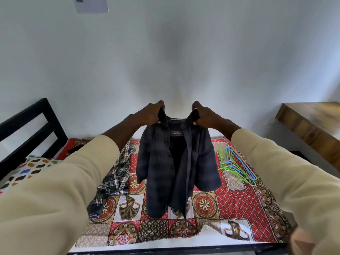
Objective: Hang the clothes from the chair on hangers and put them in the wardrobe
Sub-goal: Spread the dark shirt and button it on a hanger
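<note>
A dark navy shirt point(176, 166) hangs open in the air above the bed, its front facing me. My left hand point(150, 113) pinches the left side of its collar and my right hand point(204, 115) pinches the right side, both held up at the same height. A plaid checked shirt point(117, 172) lies crumpled on the bed to the left of it. Several plastic hangers point(237, 164), green, blue and pink, lie in a pile on the bed to the right.
The bed carries a red patterned bedspread point(237, 201) and a pillow with coloured spots point(31, 168) at the left, beside a black metal bed frame point(33, 126). A wooden tabletop point(312, 124) stands at the right against the white wall.
</note>
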